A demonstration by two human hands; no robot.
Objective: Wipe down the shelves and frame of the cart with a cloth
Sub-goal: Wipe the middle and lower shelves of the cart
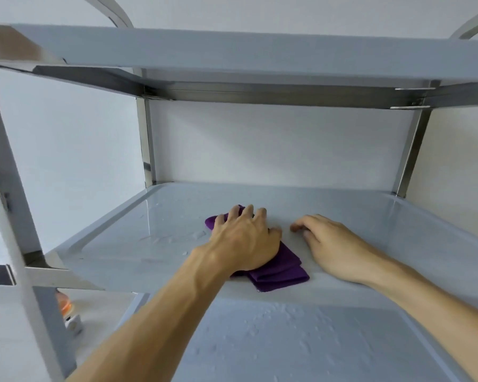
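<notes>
My left hand (243,238) lay flat, fingers spread, pressing the folded purple cloth (282,268) onto the middle shelf (414,224), a pale grey plastic tray of the steel-framed cart. The cloth sat near the middle of that shelf, its folded end reaching toward the front edge. My right hand (334,246) rested just beside it, palm down, fingers loosely curled, holding nothing.

Water beads and smears lay on the shelf left of the cloth (171,238), and more droplets dotted the lower grey shelf (287,340) beneath. I judged the risks this way: pressing only through the palm could let the folds slip and bunch, leaving streaks; a hard sweep toward the front edge could push water over onto the lower shelf; and the raised rim's corners and the shiny steel uprights (145,139) could easily be missed.
</notes>
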